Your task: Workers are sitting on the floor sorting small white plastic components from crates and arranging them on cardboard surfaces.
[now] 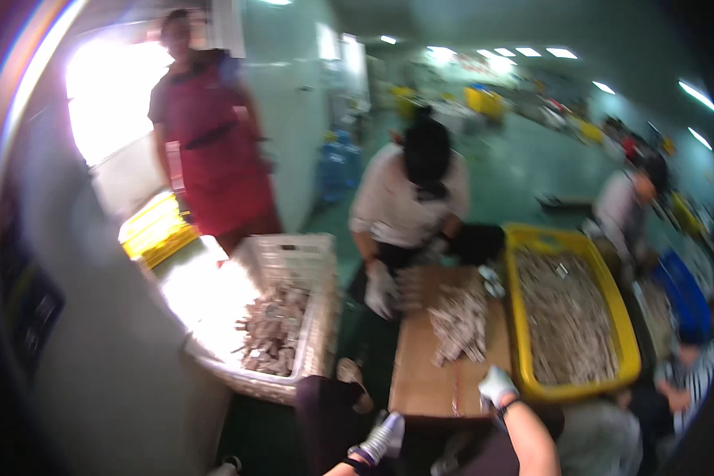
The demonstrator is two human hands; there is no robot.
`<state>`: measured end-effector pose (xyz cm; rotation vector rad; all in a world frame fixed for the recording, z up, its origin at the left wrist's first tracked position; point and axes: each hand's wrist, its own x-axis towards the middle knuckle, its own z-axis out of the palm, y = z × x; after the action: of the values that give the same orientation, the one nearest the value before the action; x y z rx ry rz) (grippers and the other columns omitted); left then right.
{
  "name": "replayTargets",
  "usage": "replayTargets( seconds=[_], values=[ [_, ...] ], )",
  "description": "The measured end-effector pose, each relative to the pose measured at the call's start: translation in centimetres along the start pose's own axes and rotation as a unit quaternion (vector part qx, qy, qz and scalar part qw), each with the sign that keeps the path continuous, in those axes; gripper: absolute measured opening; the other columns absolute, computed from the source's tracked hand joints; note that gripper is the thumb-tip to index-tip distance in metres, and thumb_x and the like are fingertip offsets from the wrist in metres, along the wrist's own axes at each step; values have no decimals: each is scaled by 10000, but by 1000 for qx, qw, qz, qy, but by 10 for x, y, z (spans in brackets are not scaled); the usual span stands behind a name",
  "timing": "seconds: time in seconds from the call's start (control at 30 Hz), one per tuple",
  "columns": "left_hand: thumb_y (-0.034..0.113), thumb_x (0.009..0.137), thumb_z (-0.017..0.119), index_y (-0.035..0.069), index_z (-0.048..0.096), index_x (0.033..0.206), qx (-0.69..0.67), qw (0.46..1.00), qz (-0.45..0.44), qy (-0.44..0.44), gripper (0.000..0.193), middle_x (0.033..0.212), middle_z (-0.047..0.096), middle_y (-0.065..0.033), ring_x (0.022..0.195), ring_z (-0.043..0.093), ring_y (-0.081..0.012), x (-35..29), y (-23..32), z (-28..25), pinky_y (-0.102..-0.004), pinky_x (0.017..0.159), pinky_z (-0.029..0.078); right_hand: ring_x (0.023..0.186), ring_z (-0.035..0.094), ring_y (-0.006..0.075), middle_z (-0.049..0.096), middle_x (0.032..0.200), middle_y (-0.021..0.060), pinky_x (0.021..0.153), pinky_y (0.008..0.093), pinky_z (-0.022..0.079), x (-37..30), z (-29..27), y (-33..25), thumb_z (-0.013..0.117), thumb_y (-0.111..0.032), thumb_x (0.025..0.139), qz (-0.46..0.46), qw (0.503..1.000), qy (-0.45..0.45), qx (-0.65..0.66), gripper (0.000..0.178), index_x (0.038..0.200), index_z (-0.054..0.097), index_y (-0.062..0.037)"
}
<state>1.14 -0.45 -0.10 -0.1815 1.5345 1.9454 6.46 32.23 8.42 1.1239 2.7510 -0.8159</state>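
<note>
My right hand [497,386], in a white glove with a dark band at the wrist, is at the near right corner of a brown cardboard sheet [420,381]. Its fingers look curled, and whatever may be in them is hidden. Lower and to the left, my gloved left hand [383,439] is just off the cardboard's near left corner; motion smears its fingers. On the cardboard lies a loose pile of pale brown, stick-like pieces [458,321], too blurred to name. Neither hand touches the pile.
A yellow crate [628,349] of similar pieces stands right, a white crate [325,293] of darker pieces left. Opposite me sits a co-worker [408,190] with gloved hands at the cardboard. Another person in a red apron [222,159] stands far left; a blue crate [685,297] is far right.
</note>
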Motion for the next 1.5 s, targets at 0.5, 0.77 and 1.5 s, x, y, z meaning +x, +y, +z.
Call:
replayTargets(
  seconds=[0.5,0.77,1.5],
  values=[
    [383,941,577,147,554,1213,-101,991,-72,-40,361,1071,591,-14,970,557,-169,13,-25,-21,-343,886,471,1089,616,339,641,1171,218,916,393,493,-35,-123,61,657,-154,835,-119,946,178,241,443,1234,563,14],
    [525,910,569,140,561,1232,-95,989,-108,-46,502,1140,598,-33,1038,551,-202,16,-18,-23,-364,948,447,1016,623,154,671,1103,55,921,298,501,-175,-57,221,535,-69,943,22,769,151,621,282,1208,619,-21],
    [643,927,388,85,412,1392,-17,992,-127,-4,727,1395,460,-126,1291,423,-328,4,2,11,-495,1103,295,1293,449,316,441,1458,128,1070,393,346,-52,136,413,362,-371,976,320,938,-132,33,513,1375,466,-66]
  ],
)
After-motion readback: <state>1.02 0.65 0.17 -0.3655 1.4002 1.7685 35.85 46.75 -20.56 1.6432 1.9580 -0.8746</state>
